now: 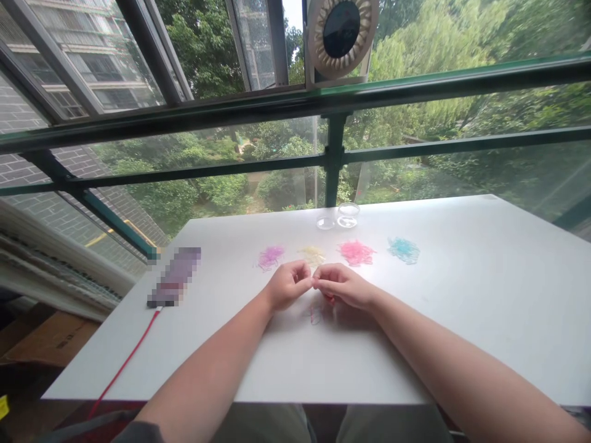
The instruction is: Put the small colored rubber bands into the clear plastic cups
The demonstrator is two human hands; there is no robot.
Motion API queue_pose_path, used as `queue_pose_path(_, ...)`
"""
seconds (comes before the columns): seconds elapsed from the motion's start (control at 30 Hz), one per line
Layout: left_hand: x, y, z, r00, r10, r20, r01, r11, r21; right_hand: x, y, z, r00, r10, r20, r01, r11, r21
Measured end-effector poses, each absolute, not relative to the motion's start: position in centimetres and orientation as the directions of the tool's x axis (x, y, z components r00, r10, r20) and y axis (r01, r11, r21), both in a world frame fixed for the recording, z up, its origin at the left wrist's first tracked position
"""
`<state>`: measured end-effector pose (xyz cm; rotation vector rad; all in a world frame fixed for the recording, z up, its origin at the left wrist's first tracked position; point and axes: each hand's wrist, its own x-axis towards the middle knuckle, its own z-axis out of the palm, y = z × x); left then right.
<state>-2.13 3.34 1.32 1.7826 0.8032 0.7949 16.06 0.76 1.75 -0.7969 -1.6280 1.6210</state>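
My left hand (289, 286) and my right hand (346, 286) meet fingertip to fingertip over the middle of the white table (184, 351). Both are pinched closed; what sits between the fingertips is too small to make out. Just below them lie a few thin, clear-and-reddish loop-like pieces (314, 315). Beyond my hands, small thin pieces are sorted by colour: a purple pile (270, 257), a pale yellow pile (313, 254) partly behind my fingers, a pink pile (356, 252) and a teal pile (404, 250).
A clear round container (348, 215) stands at the table's back edge beside a clear lid (325, 223). At the left lies a blurred-out phone-like device (175, 277), its red cable (127, 358) running off the front edge. Windows with a green railing (332, 160) rise behind.
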Motion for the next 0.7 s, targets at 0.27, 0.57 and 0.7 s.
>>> queue_pose_path(0.27,-2.01,3.25,1.34,0.522,0.817,0.245,0.176,-0.385,0.906,16.22,1.26,1.57,-0.412,0.907,0.085,0.016,0.101,-0.995)
queue_pose_path(0.57,-1.8,3.72,1.28,0.483,0.868,0.117,0.154,-0.215,0.964,16.19,1.25,1.71,-0.331,0.937,0.111,0.092,0.149,-0.985)
queue_pose_path(0.7,-1.89,4.09,1.3,0.481,0.876,0.024,0.157,-0.113,0.981,16.23,1.37,1.39,-0.289,0.948,0.135,0.143,0.182,-0.973)
